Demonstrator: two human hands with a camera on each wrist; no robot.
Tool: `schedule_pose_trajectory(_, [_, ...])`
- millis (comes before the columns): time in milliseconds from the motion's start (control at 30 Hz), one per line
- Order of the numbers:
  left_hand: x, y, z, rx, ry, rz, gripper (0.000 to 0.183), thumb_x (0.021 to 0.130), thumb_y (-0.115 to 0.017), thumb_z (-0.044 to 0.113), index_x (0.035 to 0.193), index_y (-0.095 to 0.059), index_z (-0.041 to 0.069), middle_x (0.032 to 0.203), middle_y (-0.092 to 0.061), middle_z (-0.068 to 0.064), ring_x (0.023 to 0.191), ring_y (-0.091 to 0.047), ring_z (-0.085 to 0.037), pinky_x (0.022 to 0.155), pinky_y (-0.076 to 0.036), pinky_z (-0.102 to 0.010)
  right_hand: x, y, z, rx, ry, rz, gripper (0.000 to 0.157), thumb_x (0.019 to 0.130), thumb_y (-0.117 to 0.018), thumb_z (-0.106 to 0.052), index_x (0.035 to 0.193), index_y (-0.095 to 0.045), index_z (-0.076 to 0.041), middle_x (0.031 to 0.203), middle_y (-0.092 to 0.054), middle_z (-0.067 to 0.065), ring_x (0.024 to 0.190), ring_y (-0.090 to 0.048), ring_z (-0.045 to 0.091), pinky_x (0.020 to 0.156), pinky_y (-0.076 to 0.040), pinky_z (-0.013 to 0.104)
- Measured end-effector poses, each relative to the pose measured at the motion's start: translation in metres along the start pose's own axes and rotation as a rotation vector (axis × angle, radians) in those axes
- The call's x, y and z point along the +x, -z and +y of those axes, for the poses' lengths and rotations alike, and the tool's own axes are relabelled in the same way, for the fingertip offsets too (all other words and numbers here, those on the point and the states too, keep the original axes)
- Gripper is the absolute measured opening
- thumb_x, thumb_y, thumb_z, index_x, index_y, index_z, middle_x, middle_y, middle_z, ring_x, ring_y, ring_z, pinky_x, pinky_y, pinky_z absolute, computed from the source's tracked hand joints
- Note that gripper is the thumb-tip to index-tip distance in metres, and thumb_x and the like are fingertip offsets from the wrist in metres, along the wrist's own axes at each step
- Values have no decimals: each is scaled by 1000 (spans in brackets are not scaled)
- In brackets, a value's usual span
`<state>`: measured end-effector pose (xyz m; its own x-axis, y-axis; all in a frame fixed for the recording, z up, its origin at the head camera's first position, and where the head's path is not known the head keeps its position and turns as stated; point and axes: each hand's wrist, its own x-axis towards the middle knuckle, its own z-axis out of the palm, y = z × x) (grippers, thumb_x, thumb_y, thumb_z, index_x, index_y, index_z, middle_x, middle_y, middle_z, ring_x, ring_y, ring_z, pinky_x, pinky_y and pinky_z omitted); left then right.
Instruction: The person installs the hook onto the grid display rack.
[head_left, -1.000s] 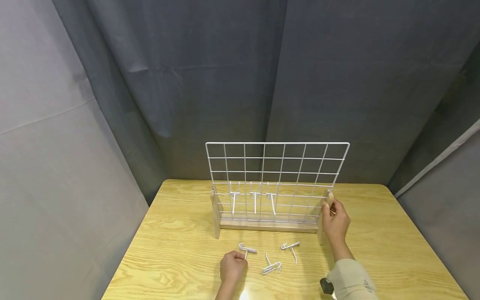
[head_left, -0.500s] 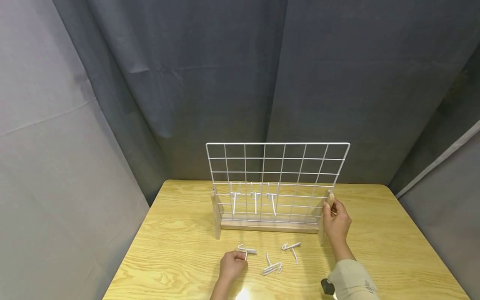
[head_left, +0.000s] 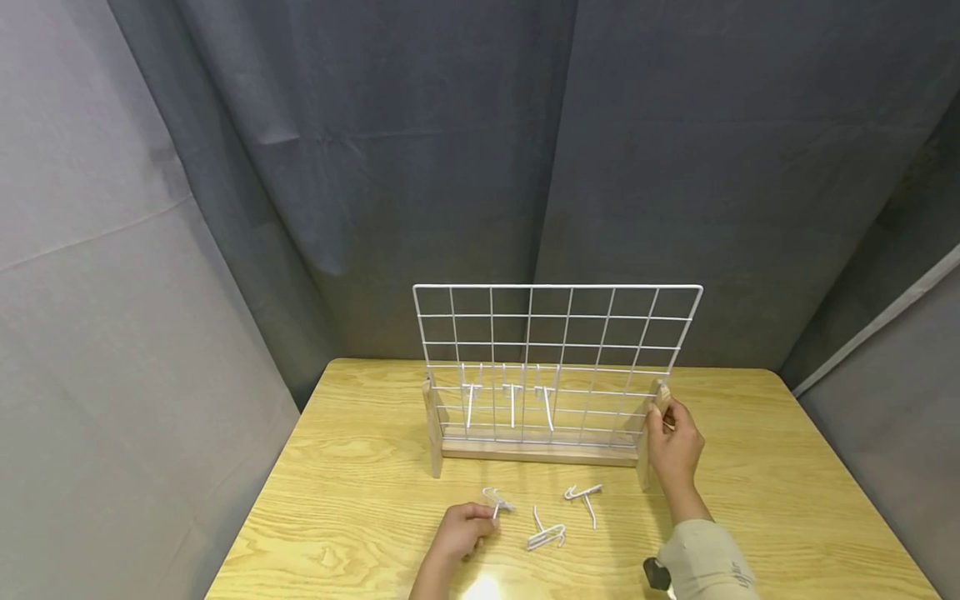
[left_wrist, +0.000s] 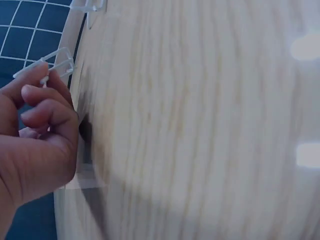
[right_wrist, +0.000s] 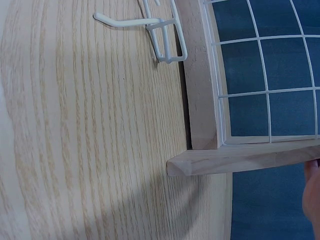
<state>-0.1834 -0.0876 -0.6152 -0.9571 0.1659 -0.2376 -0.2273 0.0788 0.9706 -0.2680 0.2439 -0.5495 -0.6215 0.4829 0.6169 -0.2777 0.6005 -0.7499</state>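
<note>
My left hand (head_left: 461, 532) pinches the stem of a white wire hook (head_left: 499, 502) between thumb and fingers, low over the table in front of the stand. In the left wrist view the hook's wire frame (left_wrist: 64, 59) pokes out past the fingertips. At the stand's right end, my right hand (head_left: 677, 443) grips the wooden upright (head_left: 642, 454); in the right wrist view only part of that hand (right_wrist: 312, 192) shows at the edge. The white wire grid panel (head_left: 555, 287) stands upright in the wooden base (head_left: 536, 452). Three white hooks (head_left: 513, 410) hang on its left half.
Two more white hooks lie on the wooden table, one in front of the stand's middle (head_left: 546, 537) and another hook (head_left: 583, 493) nearer its right end. The left upright (head_left: 433, 433) stands opposite. Dark curtains (head_left: 420, 183) rise behind the table.
My left hand has turned slightly, and the hook in its fingers has tilted and shifted a little to the right. The right hand keeps its grip on the upright.
</note>
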Motion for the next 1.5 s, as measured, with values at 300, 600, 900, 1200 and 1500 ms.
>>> schedule_pose_trajectory(300, [-5,-6,7,-313,67,-34,27,86,-61,4,109,-55,-10,80,-56,-2,54,-40,-1,42,-29,-9,-1,-2,0,18,1,-3,19,82,-61,4,100,-60,12,88,-64,26,72,-46,-19,63,-38,-1])
schedule_pose_trajectory(600, [-4,-17,7,-374,50,-24,31,86,-62,4,112,-53,-11,75,-55,1,54,-40,-2,41,-30,-9,-1,-5,-2,18,8,3,18,83,-61,4,98,-60,13,87,-64,26,73,-45,-14,63,-39,0])
schedule_pose_trajectory(900, [-6,-35,18,-464,62,-100,24,89,-60,5,110,-54,-4,82,-57,0,67,-52,-6,50,-40,-11,-1,-7,-4,16,-30,-26,19,83,-61,4,100,-59,13,89,-63,26,77,-62,32,63,-38,-1])
schedule_pose_trajectory(1200, [0,-52,28,-641,38,-190,11,89,-57,0,99,-57,4,82,-57,-2,69,-57,-6,54,-45,-9,-5,-2,-3,-6,-44,-18,20,83,-61,3,101,-60,11,89,-65,24,74,-54,-2,63,-38,-1])
schedule_pose_trajectory(1500, [4,-63,41,-663,61,-194,21,85,-62,1,105,-56,1,81,-60,-4,65,-58,-4,51,-44,-7,-1,0,-2,18,-16,4,19,82,-61,3,100,-61,12,88,-64,25,74,-46,-18,63,-38,-1])
